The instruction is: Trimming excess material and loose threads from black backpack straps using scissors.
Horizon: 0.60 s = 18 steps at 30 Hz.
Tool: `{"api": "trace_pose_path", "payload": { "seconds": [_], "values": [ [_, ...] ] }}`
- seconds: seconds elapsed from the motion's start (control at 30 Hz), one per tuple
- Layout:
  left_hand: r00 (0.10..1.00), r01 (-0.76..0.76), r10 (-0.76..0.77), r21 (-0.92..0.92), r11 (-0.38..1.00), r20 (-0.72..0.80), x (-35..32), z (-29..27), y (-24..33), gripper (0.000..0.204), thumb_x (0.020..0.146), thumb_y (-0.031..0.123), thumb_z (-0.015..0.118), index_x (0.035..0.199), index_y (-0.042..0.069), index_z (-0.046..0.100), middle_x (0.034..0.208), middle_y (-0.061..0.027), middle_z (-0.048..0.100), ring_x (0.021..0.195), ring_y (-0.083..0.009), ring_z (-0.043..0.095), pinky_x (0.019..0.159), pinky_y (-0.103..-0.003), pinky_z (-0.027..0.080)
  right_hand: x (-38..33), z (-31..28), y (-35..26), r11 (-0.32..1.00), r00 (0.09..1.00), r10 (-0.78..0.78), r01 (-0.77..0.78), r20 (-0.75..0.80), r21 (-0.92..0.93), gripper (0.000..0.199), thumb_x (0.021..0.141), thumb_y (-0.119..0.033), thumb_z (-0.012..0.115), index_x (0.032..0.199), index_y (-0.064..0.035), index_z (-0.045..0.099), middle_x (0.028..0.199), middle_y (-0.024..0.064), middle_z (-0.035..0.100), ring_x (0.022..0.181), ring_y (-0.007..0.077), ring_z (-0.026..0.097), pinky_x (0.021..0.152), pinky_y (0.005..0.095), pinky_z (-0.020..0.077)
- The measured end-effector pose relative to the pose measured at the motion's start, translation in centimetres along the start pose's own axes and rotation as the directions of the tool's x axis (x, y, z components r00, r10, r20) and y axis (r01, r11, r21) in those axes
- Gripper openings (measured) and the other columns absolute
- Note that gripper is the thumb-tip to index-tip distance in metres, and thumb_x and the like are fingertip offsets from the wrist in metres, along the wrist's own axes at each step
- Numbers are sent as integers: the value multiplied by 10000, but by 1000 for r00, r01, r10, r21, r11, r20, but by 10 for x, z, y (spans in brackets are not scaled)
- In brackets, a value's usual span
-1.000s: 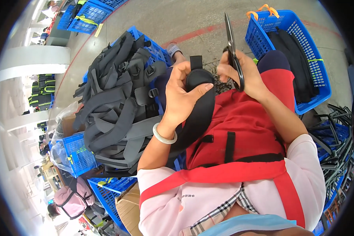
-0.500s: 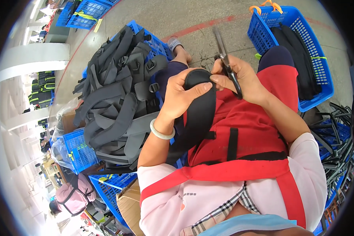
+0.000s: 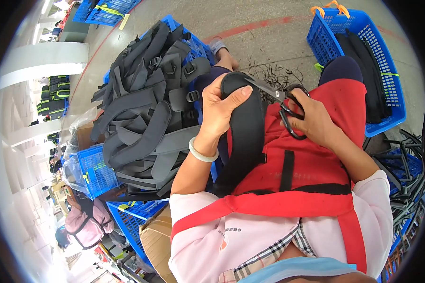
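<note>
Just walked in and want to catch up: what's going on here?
Someone in a red apron is working with both hands. The left hand holds a black padded strap near its rounded end; the right hand holds black-handled scissors, their tips at or near that end. Grey straps are heaped at a blue crate on the left, and dark scraps litter the floor ahead.

the gray floor (image 3: 193,14) carries a painted red line (image 3: 269,22). at the left stand white pillars (image 3: 56,51), and strong white light (image 3: 45,257) shines there.
</note>
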State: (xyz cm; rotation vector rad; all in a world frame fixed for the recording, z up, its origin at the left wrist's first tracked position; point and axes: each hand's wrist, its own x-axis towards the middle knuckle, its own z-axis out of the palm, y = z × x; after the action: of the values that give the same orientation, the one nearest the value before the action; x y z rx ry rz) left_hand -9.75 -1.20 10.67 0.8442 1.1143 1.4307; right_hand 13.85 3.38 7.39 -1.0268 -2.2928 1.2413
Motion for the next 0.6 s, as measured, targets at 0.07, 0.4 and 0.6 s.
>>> {"api": "trace_pose_path", "payload": {
  "seconds": [0.07, 0.4, 0.6],
  "values": [
    [999, -32, 30, 41, 999, 45, -1, 2, 0, 149, 834, 24, 712, 961, -12, 642, 824, -7, 652, 716, -59, 584, 655, -199, 472, 2, -1, 2, 999, 999, 24, -26, -44, -32, 676, 665, -329, 832, 1141, -44, 446, 835, 139, 569, 778, 350, 590, 659, 417, 467],
    [997, 9, -10, 17, 1000, 75, -5, 4, -1, 140, 842, 30, 707, 959, -9, 640, 810, 5, 647, 712, -51, 576, 651, -194, 465, 4, -23, -20, 986, 988, 144, -139, 61, -90, 617, 670, -386, 829, 1043, -46, 474, 696, 148, 553, 668, 384, 571, 597, 425, 460],
    [993, -1, -5, 52, 999, 116, -4, 9, -4, 153, 844, 41, 707, 972, -10, 642, 817, 8, 650, 714, -46, 575, 643, -186, 466, 5, -40, -25, 981, 990, 116, -103, 77, -162, 569, 686, -379, 819, 1018, -47, 497, 729, 164, 593, 680, 381, 584, 603, 419, 454]
  ]
}}
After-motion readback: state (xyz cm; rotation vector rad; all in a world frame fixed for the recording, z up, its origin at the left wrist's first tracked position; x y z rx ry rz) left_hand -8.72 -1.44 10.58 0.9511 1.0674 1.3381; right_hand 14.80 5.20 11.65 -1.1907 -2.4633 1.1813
